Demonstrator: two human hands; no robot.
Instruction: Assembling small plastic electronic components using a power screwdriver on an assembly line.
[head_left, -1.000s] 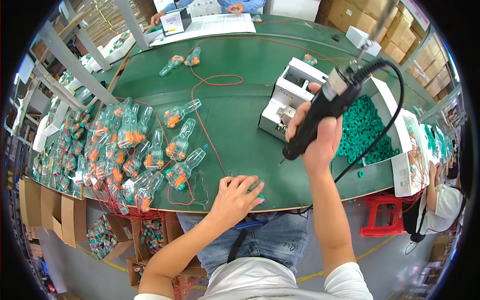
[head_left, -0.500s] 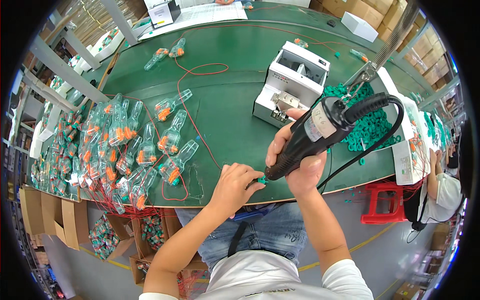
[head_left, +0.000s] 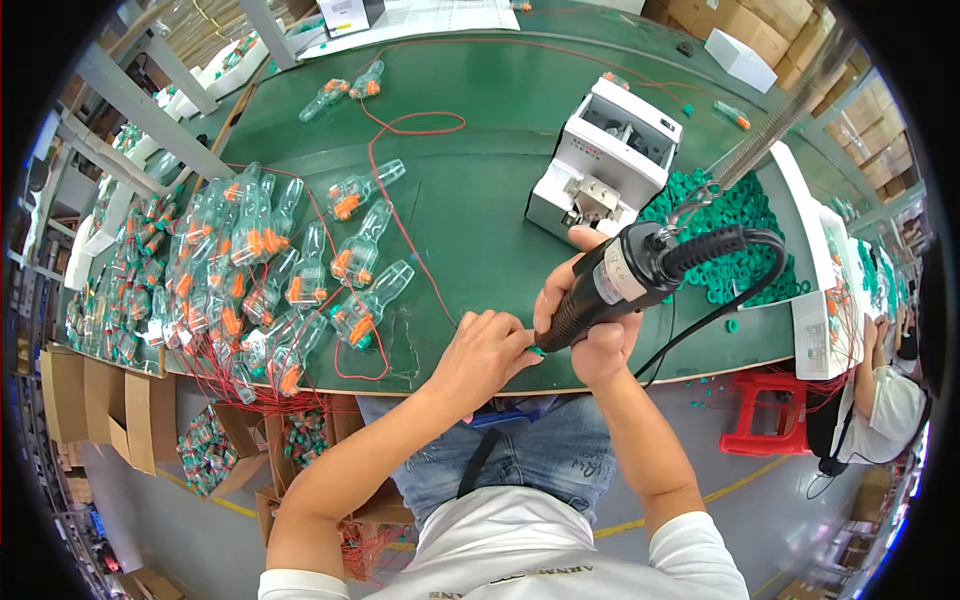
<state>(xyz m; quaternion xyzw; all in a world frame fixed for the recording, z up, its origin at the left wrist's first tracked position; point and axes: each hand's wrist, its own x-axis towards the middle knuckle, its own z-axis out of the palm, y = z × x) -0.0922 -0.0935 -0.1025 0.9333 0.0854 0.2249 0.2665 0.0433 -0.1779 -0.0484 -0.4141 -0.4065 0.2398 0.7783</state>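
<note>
My right hand (head_left: 590, 335) is wrapped round a black electric screwdriver (head_left: 597, 287), which hangs from a coil spring (head_left: 770, 125) and tilts down to the left. Its nose end meets the fingertips of my left hand (head_left: 487, 350) near the table's front edge. Between those pinched fingertips shows a small green plastic piece (head_left: 538, 350), mostly hidden by the fingers and the tool. A red wire (head_left: 425, 270) runs over the table toward my left hand.
Clear plastic housings with orange parts (head_left: 240, 240) crowd the green table's (head_left: 480, 210) left side. A white machine (head_left: 605, 155) stands beyond the screwdriver. Green rings (head_left: 725, 240) fill a white tray at right. A red stool (head_left: 765, 415) and another person (head_left: 885, 390) are farther right.
The view has shifted slightly, so the table things sit a little differently. My left fingers and the screwdriver's nose are closer together. Both hands keep their hold.
</note>
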